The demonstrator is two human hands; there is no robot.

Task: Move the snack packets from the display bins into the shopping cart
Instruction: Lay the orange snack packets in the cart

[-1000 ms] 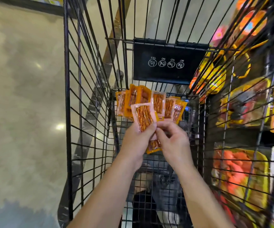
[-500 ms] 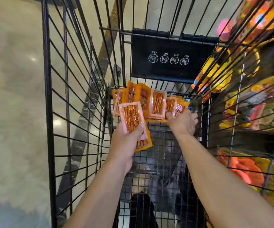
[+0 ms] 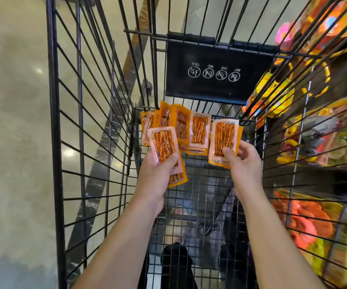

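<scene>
Inside the shopping cart (image 3: 53, 122), centre frame: my left hand (image 3: 158, 172) pinches a snack packet (image 3: 163, 143). Behind it, loose packets (image 3: 198, 130) stand at the far end. Further right, my right hand (image 3: 246, 163) pinches a second packet (image 3: 223, 136).

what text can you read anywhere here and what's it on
"YES": upside down over the leftmost round icon on the black panel of the shopping cart.
"NO", "NO", "NO": upside down over the other three icons.
Print on the snack packets: too small to read.
Print on the shelf packages: blurred, unreadable.
</scene>
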